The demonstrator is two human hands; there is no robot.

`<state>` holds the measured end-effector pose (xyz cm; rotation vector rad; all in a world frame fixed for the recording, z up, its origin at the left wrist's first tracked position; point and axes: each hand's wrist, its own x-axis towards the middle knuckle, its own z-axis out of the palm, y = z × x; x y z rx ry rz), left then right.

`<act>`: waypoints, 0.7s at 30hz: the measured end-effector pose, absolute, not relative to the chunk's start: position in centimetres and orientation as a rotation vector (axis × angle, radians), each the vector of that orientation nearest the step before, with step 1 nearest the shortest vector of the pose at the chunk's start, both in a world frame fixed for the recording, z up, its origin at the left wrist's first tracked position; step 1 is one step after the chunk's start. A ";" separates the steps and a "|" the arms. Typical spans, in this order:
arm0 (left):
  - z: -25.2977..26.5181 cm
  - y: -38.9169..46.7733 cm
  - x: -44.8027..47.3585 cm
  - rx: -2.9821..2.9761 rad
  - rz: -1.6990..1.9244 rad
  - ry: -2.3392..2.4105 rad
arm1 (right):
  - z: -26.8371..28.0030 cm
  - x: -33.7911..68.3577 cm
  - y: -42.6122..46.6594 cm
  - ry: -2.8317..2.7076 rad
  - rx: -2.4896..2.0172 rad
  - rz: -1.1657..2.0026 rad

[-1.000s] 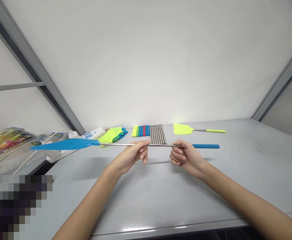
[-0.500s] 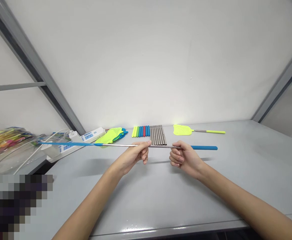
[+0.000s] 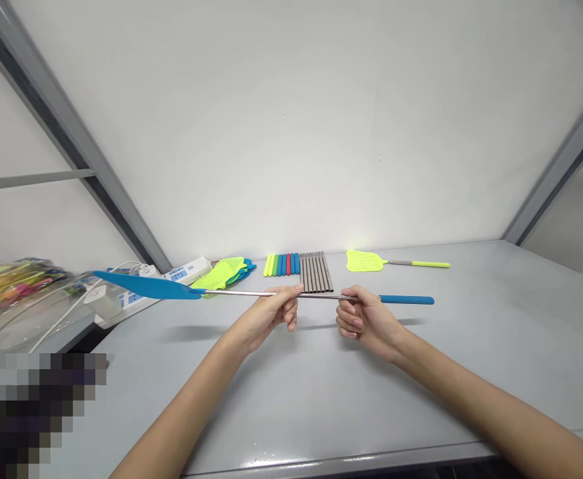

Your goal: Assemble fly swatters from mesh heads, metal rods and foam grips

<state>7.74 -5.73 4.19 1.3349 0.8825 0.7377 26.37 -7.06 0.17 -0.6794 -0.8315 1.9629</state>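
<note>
Both my hands grip a blue fly swatter (image 3: 162, 287) with an extended metal telescopic rod, held level above the table. My left hand (image 3: 274, 313) pinches the middle of the rod between thumb and fingers, the other fingers curled. Closed around the rod just beside the blue handle (image 3: 407, 300) is my right hand (image 3: 364, 318). The blue paddle points left and shows its face at a slant. Behind my hands lie a row of metal tubes (image 3: 316, 271) and a row of coloured handle grips (image 3: 282, 264).
A finished yellow fly swatter (image 3: 365, 261) lies at the back right. Several yellow and blue swatter heads (image 3: 224, 273) are stacked at the back left, beside a white power strip (image 3: 186, 273) with cables. Bagged colourful items (image 3: 22, 286) sit at the far left. A wall stands behind.
The blue paddle has turned about the rod, from edge-on to showing its broad face. Its left tip sits slightly further right. Both hands keep their hold in nearly the same place.
</note>
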 end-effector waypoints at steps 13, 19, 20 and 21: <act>3.2 -6.5 9.1 1.342 0.702 0.807 | 0.5 25.1 -8.3 -0.970 -0.633 1.987; 2.3 -6.9 9.9 1.306 0.700 0.744 | 0.3 24.6 -8.5 -1.050 -0.586 1.984; 2.2 -6.9 10.0 1.300 0.697 0.735 | 0.1 24.6 -8.5 -1.046 -0.582 1.986; 2.0 -6.9 10.1 1.290 0.691 0.725 | 0.0 24.5 -8.5 -1.040 -0.579 1.987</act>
